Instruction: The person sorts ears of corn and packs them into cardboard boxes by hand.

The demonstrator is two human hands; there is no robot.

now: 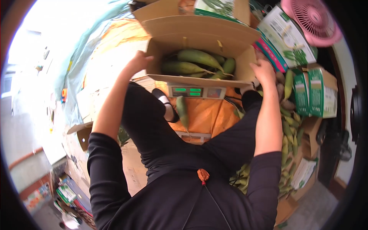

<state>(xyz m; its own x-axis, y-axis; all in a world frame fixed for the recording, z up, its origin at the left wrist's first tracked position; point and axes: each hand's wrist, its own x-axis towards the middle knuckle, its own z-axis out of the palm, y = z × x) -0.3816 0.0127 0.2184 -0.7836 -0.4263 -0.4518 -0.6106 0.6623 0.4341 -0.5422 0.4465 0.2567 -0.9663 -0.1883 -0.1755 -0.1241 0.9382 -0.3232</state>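
Note:
An open cardboard box [199, 28] with several long green radishes [199, 57] inside stands in front of me, over a digital scale [197, 91] with lit green displays. My left hand [138, 62] grips the box's left side, fingers at its edge. On the opposite side my right hand [264, 71] has hold of the right edge; some of its fingers are hidden. One loose green radish [181, 111] lies on the orange sheet [211, 115] below the scale, between my legs.
A large heap of green radishes [289, 134] lies at my right. Printed green-and-white cartons [322, 92] and a pink fan [312, 19] stand beyond it. Flattened cardboard [134, 165] lies by my left leg, with translucent plastic sheeting [78, 76] further left.

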